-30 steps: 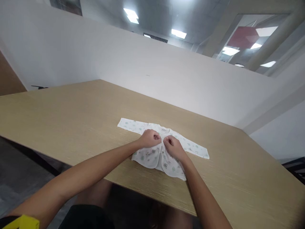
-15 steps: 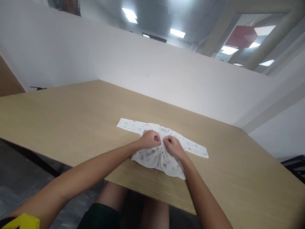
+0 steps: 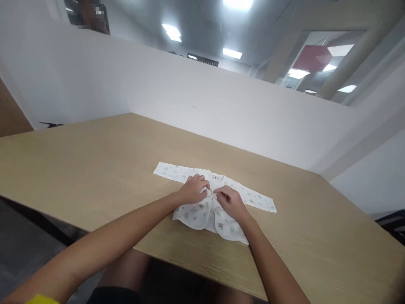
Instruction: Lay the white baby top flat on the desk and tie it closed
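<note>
Over the front of a small white shirt (image 3: pixel 202 209), the person's left hand (image 3: pixel 193 190) is loosely arched, a gap showing between thumb and fingers, with no cloth clearly caught there. Just beside it, the right hand (image 3: pixel 232 200) is more curled, its fingertips drawn close together at the front edge (whether they pinch the cloth is too small to tell). Half a second ago both hands were bunched into tight pinches; the left has since loosened, which suggests that it is changing or giving up its hold there. Below the hands, the front panels (image 3: pixel 228 230) curve apart at the bottom, so the front seems joined partway at most. The shirt lies face up near the close edge of the table (image 3: pixel 95 169), sleeves (image 3: pixel 172 171) spread to both sides, neck label (image 3: pixel 216 177) facing up. Beyond stands a white wall (image 3: pixel 177 93), with bright lights (image 3: pixel 232 53) above.
</note>
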{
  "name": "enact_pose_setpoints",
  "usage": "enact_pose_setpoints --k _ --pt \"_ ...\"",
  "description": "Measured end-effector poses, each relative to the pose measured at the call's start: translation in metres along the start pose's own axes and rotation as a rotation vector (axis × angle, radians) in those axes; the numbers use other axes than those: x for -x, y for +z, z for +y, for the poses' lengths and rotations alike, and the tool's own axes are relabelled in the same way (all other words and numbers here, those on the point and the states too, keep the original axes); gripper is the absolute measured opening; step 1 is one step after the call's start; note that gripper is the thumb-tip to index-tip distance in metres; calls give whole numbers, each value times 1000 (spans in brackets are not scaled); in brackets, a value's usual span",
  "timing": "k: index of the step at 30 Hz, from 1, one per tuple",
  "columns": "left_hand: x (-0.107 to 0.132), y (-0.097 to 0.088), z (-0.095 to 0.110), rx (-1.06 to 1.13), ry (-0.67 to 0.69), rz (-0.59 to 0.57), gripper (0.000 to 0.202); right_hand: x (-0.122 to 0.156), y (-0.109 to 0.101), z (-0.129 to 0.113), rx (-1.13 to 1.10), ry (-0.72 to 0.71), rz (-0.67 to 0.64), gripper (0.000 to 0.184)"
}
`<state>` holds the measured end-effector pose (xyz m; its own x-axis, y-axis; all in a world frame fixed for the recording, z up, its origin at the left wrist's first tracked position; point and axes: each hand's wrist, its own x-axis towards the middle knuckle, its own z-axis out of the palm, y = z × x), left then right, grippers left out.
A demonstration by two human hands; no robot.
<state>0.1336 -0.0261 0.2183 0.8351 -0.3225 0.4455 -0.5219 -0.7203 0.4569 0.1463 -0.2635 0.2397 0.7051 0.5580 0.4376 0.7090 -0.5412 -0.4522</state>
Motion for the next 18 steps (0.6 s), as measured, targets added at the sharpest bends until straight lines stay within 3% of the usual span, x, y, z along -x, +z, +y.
enact_pose_setpoints --k 8,14,18 --pt "3 -15 16 -13 60 31 19 2 -2 -22 456 -91 -92 38" --pt "6 -20 17 -1 119 -32 19 3 -1 -26 404 -76 -161 49" --pt "6 -25 18 16 78 -48 18 1 -10 -25 218 -41 -171 57"
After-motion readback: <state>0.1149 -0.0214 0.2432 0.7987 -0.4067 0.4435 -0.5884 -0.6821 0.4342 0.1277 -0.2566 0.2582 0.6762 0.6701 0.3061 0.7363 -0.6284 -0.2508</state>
